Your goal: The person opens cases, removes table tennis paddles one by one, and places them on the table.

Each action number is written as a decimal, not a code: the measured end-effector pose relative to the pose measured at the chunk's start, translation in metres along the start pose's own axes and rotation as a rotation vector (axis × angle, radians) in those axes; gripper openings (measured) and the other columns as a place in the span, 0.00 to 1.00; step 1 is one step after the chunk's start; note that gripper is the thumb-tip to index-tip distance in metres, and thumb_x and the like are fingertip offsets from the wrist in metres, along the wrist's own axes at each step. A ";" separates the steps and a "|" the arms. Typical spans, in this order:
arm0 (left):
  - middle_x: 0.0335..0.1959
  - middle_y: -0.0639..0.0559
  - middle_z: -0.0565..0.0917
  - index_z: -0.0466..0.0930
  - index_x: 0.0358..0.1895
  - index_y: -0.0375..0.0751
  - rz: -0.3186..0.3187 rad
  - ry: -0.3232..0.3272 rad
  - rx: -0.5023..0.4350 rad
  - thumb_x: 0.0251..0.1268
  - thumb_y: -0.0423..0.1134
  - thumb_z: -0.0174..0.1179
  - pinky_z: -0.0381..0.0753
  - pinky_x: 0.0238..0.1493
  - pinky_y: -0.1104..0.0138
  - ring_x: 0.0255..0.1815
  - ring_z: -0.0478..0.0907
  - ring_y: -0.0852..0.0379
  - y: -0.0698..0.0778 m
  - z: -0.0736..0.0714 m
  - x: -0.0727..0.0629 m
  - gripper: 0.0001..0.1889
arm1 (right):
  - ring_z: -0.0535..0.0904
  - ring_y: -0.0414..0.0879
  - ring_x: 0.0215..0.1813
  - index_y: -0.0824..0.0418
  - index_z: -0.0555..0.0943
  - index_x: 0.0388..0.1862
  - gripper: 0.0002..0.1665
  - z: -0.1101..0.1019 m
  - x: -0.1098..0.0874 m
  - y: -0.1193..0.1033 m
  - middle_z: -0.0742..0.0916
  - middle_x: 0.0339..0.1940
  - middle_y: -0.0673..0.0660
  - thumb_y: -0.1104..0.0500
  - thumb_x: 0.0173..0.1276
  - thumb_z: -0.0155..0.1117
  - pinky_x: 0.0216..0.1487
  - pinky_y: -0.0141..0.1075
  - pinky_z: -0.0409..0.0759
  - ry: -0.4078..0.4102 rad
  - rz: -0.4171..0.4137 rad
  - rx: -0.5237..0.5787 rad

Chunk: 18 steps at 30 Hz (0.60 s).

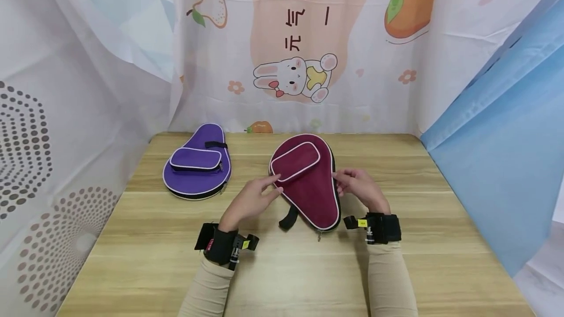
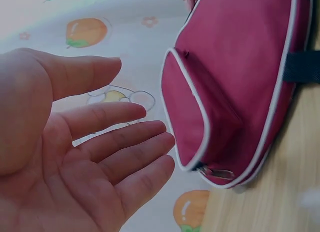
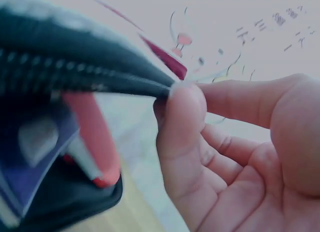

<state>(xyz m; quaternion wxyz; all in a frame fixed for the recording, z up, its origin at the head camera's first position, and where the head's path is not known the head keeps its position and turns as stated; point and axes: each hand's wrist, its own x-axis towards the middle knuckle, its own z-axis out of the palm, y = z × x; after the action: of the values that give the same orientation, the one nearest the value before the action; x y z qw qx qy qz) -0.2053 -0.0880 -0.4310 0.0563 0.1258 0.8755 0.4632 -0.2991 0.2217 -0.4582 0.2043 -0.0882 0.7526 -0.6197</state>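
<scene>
Maroon fabric with white piping covers a paddle-shaped case (image 1: 315,185), lying near the middle of a wood-grain desk (image 1: 295,278). In the head view its rounded end points to 11 o'clock, its narrow end to 5. Only that view shows a purple case (image 1: 207,136) whole, at 9 o'clock from the maroon one and well apart. The left wrist view adds a metal zip pull (image 2: 220,173) on the maroon pocket (image 2: 184,112); the right wrist view adds zip teeth along a black edge (image 3: 125,80), plus a salmon-red strip (image 3: 95,137) below, which I cannot identify.

Two hands flank the maroon case. At 9 o'clock, the left hand (image 1: 252,198) is relaxed and grips nothing, fingers nearly straight beside the pocket; whether the fingertips touch is unclear. At 3 o'clock, the right hand (image 1: 362,190) pinches the case's black edge between thumb and finger.

Counted: two cases, each with one outer pocket and one visible black strap; the maroon case's strap (image 1: 289,218) sticks out towards 7 o'clock.
</scene>
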 end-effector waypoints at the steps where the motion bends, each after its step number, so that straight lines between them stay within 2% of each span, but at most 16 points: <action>1: 0.70 0.46 0.72 0.69 0.71 0.37 -0.002 0.000 -0.014 0.75 0.44 0.56 0.67 0.73 0.53 0.73 0.65 0.48 0.002 -0.001 -0.001 0.26 | 0.79 0.42 0.27 0.69 0.78 0.39 0.14 0.002 -0.001 -0.003 0.80 0.26 0.53 0.56 0.74 0.62 0.33 0.36 0.86 -0.004 -0.008 0.000; 5: 0.69 0.45 0.74 0.70 0.71 0.37 -0.002 0.011 -0.048 0.75 0.43 0.56 0.69 0.72 0.53 0.71 0.69 0.47 0.008 -0.004 -0.005 0.25 | 0.81 0.43 0.31 0.72 0.78 0.49 0.17 0.012 -0.010 -0.020 0.82 0.34 0.56 0.57 0.74 0.61 0.37 0.38 0.87 -0.032 -0.020 -0.007; 8: 0.68 0.44 0.75 0.70 0.71 0.38 0.001 0.030 -0.058 0.75 0.44 0.56 0.71 0.70 0.54 0.68 0.72 0.46 0.012 -0.007 -0.008 0.25 | 0.82 0.44 0.32 0.74 0.77 0.52 0.20 0.021 -0.016 -0.032 0.83 0.37 0.58 0.57 0.75 0.60 0.39 0.38 0.87 -0.065 -0.025 -0.030; 14: 0.63 0.40 0.79 0.71 0.69 0.37 -0.023 0.096 -0.121 0.74 0.43 0.57 0.77 0.64 0.57 0.63 0.78 0.48 0.014 -0.013 -0.015 0.25 | 0.85 0.47 0.34 0.72 0.78 0.47 0.16 0.046 -0.020 -0.042 0.84 0.37 0.60 0.58 0.74 0.61 0.42 0.41 0.88 -0.119 -0.066 -0.097; 18: 0.59 0.42 0.82 0.74 0.67 0.37 -0.049 0.148 -0.146 0.74 0.42 0.57 0.80 0.61 0.59 0.60 0.80 0.49 0.014 -0.017 -0.020 0.23 | 0.85 0.47 0.32 0.71 0.78 0.47 0.12 0.068 -0.022 -0.046 0.85 0.36 0.60 0.62 0.73 0.61 0.40 0.41 0.88 -0.143 -0.126 -0.116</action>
<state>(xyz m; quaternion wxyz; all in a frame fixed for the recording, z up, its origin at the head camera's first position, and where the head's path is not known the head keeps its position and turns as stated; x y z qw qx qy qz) -0.1876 -0.0998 -0.4102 0.0119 0.0656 0.8440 0.5322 -0.2561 0.1593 -0.4189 0.2125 -0.1909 0.7638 -0.5788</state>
